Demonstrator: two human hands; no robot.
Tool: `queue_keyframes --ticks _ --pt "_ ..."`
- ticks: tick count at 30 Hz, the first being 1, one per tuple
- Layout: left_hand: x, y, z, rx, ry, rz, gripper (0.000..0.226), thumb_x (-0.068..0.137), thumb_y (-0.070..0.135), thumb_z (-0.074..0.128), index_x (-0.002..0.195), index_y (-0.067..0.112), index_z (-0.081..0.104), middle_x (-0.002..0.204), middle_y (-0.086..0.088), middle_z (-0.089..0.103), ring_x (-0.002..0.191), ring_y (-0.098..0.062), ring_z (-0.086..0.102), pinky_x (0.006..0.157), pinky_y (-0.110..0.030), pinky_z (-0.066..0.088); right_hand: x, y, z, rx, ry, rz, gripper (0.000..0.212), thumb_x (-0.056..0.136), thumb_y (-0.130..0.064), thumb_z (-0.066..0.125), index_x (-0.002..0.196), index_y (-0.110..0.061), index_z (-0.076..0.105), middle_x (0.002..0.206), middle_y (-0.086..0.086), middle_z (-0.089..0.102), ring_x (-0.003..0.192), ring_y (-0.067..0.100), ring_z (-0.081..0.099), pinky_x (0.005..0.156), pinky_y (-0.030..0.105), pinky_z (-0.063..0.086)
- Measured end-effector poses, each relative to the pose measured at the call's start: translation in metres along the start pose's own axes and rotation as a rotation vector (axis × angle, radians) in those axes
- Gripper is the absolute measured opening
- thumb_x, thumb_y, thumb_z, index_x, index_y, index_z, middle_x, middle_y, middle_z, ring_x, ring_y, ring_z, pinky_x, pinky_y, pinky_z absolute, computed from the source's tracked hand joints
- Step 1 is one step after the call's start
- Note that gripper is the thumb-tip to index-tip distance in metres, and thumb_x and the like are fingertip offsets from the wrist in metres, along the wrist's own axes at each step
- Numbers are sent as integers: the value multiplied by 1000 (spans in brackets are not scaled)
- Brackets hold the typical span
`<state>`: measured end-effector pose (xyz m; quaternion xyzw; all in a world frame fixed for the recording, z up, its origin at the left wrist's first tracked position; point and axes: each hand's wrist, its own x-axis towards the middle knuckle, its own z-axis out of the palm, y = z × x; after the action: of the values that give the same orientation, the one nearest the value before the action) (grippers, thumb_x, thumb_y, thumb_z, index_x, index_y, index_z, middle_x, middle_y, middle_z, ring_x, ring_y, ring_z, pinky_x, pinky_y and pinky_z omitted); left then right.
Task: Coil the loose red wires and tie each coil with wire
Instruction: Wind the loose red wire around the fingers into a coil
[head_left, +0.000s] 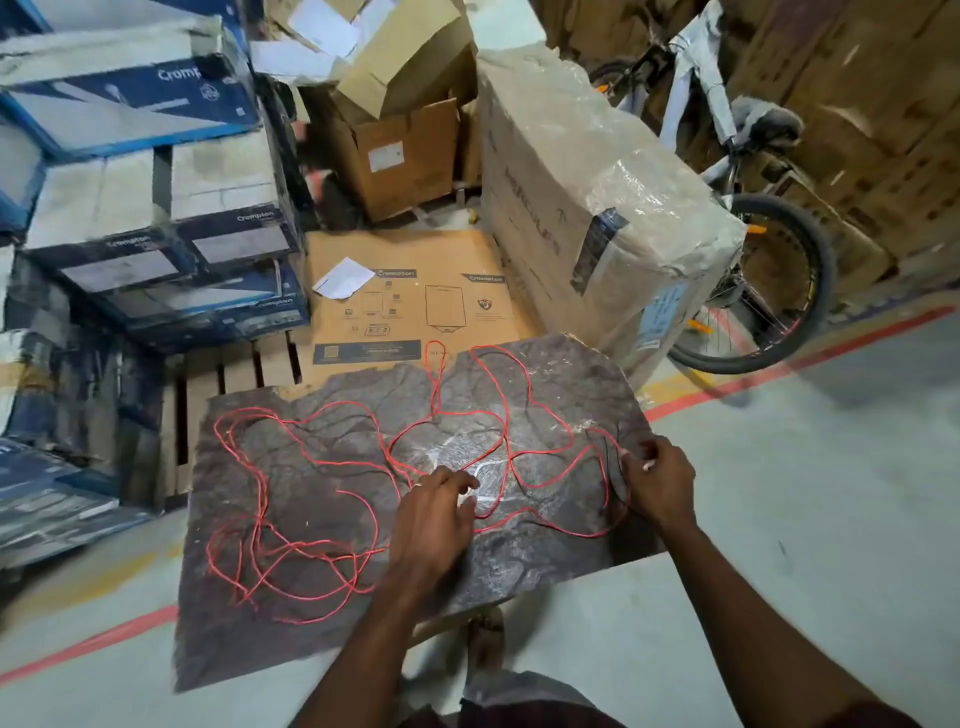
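**Red wires loose on desk, both hands on them**

Thin red plastic-coated wires (363, 467) lie uncoiled in loose, overlapping loops across almost the whole top of a dark brown, mottled, rough-textured flat desk (291, 639). One narrow loop runs off the far edge. The surface looks cracked and matte, with a shiny glare patch mid-top.

The right hand (661, 486) is at the desk's right edge, fingers curled, pinching a red strand between thumb and fingertips. A thin black strand (605, 448) lies just beside it. The left hand (434, 519) is at the centre, fingers bent down among the wires. Cannot tell whether it grips a strand or only touches one.

Surroundings:
- Stacked blue-and-white printed cardboard cartons (130, 104) on the left, dusty.
- A slatted wooden pallet (234, 371) just behind the desk.
- A flat brown cardboard carton (441, 249) with printed outlines, a white paper sheet (343, 278) on it.
- An open brown corrugated box (400, 156) at the back.
- A big carton wrapped in crinkled clear plastic film (597, 208) close to the desk's far right corner.
- A bicycle (753, 291) behind the carton, partly hidden by it.
- A smooth grey concrete floor (831, 493) with a red painted line.
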<state>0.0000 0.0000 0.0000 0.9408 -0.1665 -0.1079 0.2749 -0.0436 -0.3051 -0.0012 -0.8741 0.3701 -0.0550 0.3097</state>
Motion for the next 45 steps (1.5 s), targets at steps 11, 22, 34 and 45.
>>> queue_keyframes --ticks 11,22,34,45 --pt "7 20 34 104 -130 -36 38 94 38 58 131 35 62 128 9 65 119 -19 61 91 -32 45 -3 -8 3 56 -87 130 15 92 -12 65 82 -5 72 84 18 71 89 38 66 69 31 34" --pt "-1 22 43 118 -229 -82 37 101 56 40 106 33 69 100 3 77 105 -19 67 94 -39 24 -24 -39 5 57 -62 56 25 99 -26 60 85 -7 69 87 20 72 89 40 67 74 37 47" --pt "-12 16 25 -79 -34 65 45 92 69 35 82 39 67 74 16 53 88 -5 59 84 -37 24 -20 -40 7 73 -80 132 40 92 -52 67 87 -13 72 88 12 75 90 35 70 79 39 55" --pt "-9 24 21 -595 39 -1 23 91 46 65 86 28 78 77 3 68 69 -4 56 68 -20 40 -22 -13 -18 -115 -254 322 20 88 -30 69 86 -10 69 87 10 65 99 35 65 75 32 40"
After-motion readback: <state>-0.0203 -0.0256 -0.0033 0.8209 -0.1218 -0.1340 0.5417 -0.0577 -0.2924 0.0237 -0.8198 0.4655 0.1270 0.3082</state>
